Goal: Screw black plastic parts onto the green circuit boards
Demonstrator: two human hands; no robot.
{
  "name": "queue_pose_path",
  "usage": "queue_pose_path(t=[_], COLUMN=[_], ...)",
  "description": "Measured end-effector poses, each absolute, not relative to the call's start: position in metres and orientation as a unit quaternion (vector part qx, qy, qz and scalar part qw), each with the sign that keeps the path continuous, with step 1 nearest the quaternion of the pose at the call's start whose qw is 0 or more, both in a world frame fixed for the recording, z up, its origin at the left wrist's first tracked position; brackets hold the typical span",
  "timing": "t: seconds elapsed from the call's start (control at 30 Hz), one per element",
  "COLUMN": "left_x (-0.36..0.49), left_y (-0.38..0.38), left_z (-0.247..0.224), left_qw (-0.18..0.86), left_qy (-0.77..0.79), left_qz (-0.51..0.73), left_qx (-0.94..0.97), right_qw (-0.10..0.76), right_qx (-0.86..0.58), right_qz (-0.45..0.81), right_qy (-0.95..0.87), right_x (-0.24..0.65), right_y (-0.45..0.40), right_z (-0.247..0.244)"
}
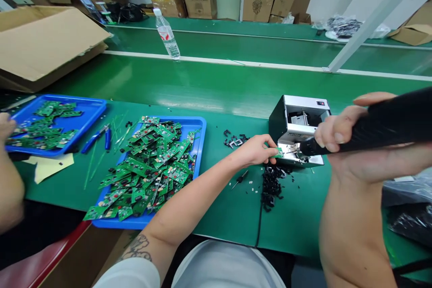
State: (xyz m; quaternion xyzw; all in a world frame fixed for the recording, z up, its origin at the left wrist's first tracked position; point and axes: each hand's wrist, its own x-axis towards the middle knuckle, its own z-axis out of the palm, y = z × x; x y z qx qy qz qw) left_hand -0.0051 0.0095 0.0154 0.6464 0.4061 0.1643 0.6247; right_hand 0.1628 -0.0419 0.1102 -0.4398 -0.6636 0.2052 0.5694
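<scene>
My left hand [261, 149] pinches a small green circuit board [278, 153] at the front of a silver and black machine [305, 131]. My right hand [351, 132] is wrapped round a thick black tool [388, 121], whose tip points down at the machine's metal front, close to the board. The tool's tip and the machine's front hide the exact contact. Small black plastic parts [272, 184] lie in a heap below the machine, and more black pieces [234, 139] lie behind my left hand.
A blue tray [201, 144] heaped with green boards stands left of centre. Further left are blue-handled pliers [96, 138], another blue tray [103, 107] and a co-worker's arm [8, 180]. Behind stand a water bottle [167, 36] and a slanted post [367, 20]. A screwdriver [239, 179] lies centrally.
</scene>
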Motion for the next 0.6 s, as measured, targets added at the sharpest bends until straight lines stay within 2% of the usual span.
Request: queue_pose_path(t=[0.07,0.17,0.4,0.6], left_x=[-0.005,-0.004,-0.003,-0.004], left_y=[0.009,0.009,0.009,0.008], left_z=[0.015,0.016,0.015,0.012], left_qw=[0.624,0.626,0.628,0.625], left_qy=[0.408,0.408,0.409,0.394], left_qz=[0.168,0.171,0.178,0.185], left_qx=[0.645,0.642,0.638,0.648], right_qw=[0.631,0.636,0.607,0.633], right_qx=[-0.377,-0.362,-0.394,-0.367], right_qz=[0.314,0.38,0.359,0.407], right_qy=[-0.601,-0.566,-0.589,-0.547], right_x=[0.153,0.141,0.146,0.14], right_y=[-0.035,-0.028,-0.023,-0.02], right_z=[0.116,0.121,0.109,0.111])
